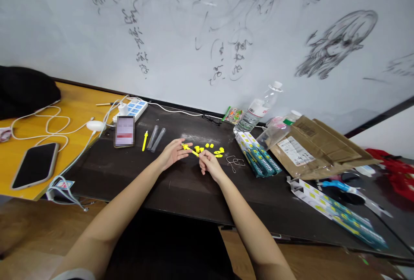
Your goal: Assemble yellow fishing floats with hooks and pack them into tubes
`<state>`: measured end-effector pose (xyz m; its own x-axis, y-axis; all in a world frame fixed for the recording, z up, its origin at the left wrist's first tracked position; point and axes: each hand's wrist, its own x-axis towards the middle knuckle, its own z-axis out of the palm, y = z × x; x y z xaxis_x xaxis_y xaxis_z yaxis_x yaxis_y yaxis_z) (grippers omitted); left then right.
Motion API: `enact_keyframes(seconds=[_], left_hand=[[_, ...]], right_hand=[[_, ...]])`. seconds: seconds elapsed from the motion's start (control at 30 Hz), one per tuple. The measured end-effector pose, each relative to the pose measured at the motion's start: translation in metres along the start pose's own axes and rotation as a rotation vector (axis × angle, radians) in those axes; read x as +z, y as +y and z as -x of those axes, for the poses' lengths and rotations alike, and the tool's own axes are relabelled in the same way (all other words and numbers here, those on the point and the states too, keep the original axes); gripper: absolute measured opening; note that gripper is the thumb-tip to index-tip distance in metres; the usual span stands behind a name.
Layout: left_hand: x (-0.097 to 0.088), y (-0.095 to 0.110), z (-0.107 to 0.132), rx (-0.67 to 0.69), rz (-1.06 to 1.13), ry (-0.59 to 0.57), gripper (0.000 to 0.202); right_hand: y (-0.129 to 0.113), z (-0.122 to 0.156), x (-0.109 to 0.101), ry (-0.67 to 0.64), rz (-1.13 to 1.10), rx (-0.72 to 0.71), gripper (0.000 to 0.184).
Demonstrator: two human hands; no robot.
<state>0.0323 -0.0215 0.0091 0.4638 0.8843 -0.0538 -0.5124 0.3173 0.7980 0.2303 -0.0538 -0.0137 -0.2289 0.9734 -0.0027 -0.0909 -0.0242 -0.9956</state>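
Note:
A thin yellow plastic rod (195, 152) with a wider knobbed end slants between my hands above the dark table. My right hand (210, 165) pinches its lower end, fingers curled. At the knobbed end, my left hand (171, 155) holds it between thumb and fingertips, the other fingers stretched out. Just behind lie several small yellow plastic pieces (211, 145), some rounded and some flat. A similar yellow stick (145, 140) lies left of my left hand, beside two clear plastic tubes (156, 138). Right of my right hand is a loose thin cord (235, 162).
Patterned boxes (258, 155), a water bottle (258, 107) and a cardboard parcel (310, 146) stand to the right. Blue-handled scissors (343, 186) lie beyond an opened box (336, 213). At left are a screen device (124, 132), a power strip (137, 108), cables and a phone (35, 165).

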Motion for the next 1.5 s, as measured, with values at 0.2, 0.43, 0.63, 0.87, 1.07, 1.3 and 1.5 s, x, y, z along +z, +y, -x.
enact_keyframes(seconds=[0.2,0.43,0.63,0.87,1.07,1.3,1.5], left_hand=[[0.0,-0.008,-0.004,0.085,-0.11,0.041,0.032],[-0.001,-0.012,-0.009,0.198,-0.298,0.145,0.034],[0.001,-0.007,-0.005,0.214,-0.181,0.209,0.039],[0.001,-0.002,-0.003,0.236,-0.188,0.244,0.04],[0.0,-0.005,-0.004,0.235,-0.194,0.197,0.044],[0.004,-0.004,0.0,0.232,-0.181,0.162,0.043],[0.005,-0.004,0.002,0.212,-0.122,0.07,0.04]], right_hand=[[0.002,0.004,0.007,-0.103,-0.056,0.047,0.033],[0.0,0.007,0.014,-0.162,-0.04,0.101,0.033],[-0.005,0.01,0.014,-0.288,0.019,0.167,0.036],[-0.004,0.011,0.015,-0.313,0.069,0.219,0.04],[-0.003,0.011,0.016,-0.322,0.117,0.217,0.044],[-0.003,0.011,0.017,-0.321,0.113,0.216,0.041],[-0.006,0.012,0.02,-0.323,0.127,0.201,0.041]])
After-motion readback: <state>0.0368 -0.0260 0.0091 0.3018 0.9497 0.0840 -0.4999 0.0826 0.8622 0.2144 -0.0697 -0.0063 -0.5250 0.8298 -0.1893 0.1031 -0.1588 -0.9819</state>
